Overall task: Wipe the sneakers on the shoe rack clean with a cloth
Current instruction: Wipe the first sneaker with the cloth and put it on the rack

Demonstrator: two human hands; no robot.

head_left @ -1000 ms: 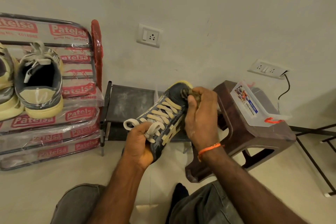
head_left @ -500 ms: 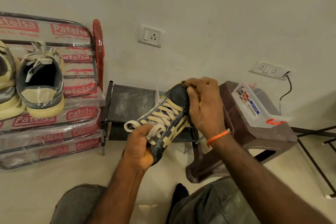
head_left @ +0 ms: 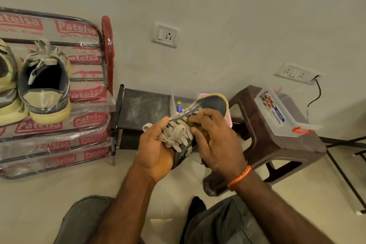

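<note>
A dark blue sneaker (head_left: 213, 103) with cream laces and a yellowish sole is held in the air at the middle of the head view, toe pointing up and right. My left hand (head_left: 156, 148) grips its heel end from below. My right hand (head_left: 215, 138) presses a small brownish cloth (head_left: 195, 124), mostly hidden under the fingers, onto the laced top of the shoe. On the shoe rack (head_left: 89, 121) at the left, wrapped in printed plastic, stand two more grey and yellow sneakers (head_left: 44, 85), heels toward me.
A low black stand (head_left: 142, 105) sits against the wall behind the shoe. A brown plastic stool (head_left: 277, 144) at the right carries a clear plastic box (head_left: 277, 113). Wall sockets (head_left: 166, 34) and a black cable (head_left: 315, 95) are on the wall. My knees fill the bottom.
My right hand has slid down from the toe of the sneaker to the laced middle part, with the cloth under it. The toe cap is now uncovered. My left hand keeps its hold.
</note>
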